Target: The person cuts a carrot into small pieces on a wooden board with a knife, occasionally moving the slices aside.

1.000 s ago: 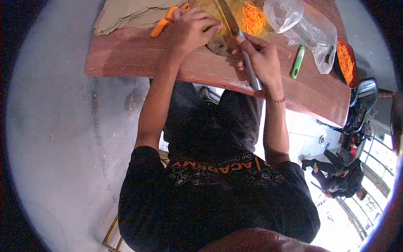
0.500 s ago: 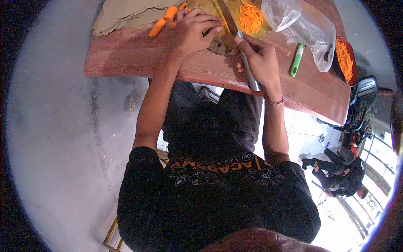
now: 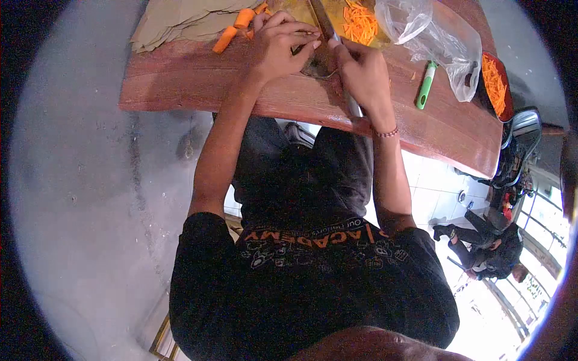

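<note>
At the near edge of the reddish-brown wooden table (image 3: 198, 84), the person's two bare hands meet over a round wooden cutting board (image 3: 318, 63), most of which lies hidden beneath them. The right hand (image 3: 360, 72) is closed around the grey metal handle of a long-bladed kitchen knife (image 3: 328, 27); the handle's end pokes out below the wrist, which wears a thin beaded bracelet (image 3: 385, 132), and the blade runs up and away across the board. The left hand (image 3: 280, 42) is curled with fingertips pressed down just beside the blade, touching something on the board that cannot be made out beneath the fingers. Past the knife, a heap of thin orange carrot strips (image 3: 360, 23) lies on the far part of the board. To the left of the left hand, a few whole orange carrot pieces (image 3: 233, 30) rest on the table, touching a stack of flat tan paper sheets (image 3: 174, 24). To the right of the board sits a crumpled clear plastic bag (image 3: 433, 42), with a green-handled peeler (image 3: 425, 87) lying partly under its edge, and farther right a dark red bowl (image 3: 497, 84) holds more carrot strips. On the person's black T-shirt (image 3: 313, 283), orange lettering reads "ACADEMY", seen upside down from the head camera, with a smaller white line beside it too small to read in full.
</note>
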Available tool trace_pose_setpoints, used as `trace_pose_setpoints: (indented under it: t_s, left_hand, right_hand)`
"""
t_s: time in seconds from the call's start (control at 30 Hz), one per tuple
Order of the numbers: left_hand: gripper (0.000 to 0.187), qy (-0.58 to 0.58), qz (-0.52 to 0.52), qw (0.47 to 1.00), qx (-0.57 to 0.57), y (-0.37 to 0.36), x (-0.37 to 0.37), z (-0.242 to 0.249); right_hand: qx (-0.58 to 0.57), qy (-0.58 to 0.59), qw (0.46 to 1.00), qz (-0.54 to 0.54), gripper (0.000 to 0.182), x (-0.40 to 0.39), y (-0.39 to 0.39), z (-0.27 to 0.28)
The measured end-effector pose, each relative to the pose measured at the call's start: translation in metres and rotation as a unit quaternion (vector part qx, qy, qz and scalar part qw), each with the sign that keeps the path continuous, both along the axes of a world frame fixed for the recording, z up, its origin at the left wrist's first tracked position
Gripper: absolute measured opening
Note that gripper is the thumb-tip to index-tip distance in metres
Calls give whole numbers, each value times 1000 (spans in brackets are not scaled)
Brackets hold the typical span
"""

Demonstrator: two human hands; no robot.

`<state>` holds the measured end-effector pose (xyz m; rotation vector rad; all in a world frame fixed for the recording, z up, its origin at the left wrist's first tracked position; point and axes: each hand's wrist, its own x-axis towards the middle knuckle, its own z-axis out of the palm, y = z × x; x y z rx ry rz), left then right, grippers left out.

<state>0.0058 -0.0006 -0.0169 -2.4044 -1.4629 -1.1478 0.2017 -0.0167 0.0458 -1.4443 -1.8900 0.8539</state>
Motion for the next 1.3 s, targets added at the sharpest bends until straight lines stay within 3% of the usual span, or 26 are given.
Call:
trace_pose_setpoints:
  t_s: [0.07,0.37,0.5,0.67,0.77,1.07,1.2,1.3]
  left_hand:
    - [14,18,7,1000,10,0,-1,-1]
    - [14,-3,4,1000,13,-1,-1,-2]
    - [14,-9,8,1000,4,-2,-2,-1]
    - [14,-1,5,1000,15,0,-3,-6]
    - [15,16,8,1000,7,-4,-3,1]
    - [18,11,11,1000,-2,-5,-2,0]
    - [17,9,7,1000,15,-6,-2,3]
    - [17,13,1,1000,8,-6,-2,2]
  right_hand:
    - [-98,79,992,0,39,-2,5,0]
    - [-141,116,983,-8,36,4,-8,13]
    - [-118,90,989,1,36,3,-7,8]
    - [5,48,999,13,36,-5,6,0]
    - [-85,82,993,21,35,-11,12,9]
    - [-139,120,983,11,33,-1,-1,12]
    - [-144,97,985,7,35,-2,0,6]
    - [-71,65,995,11,37,-5,3,3]
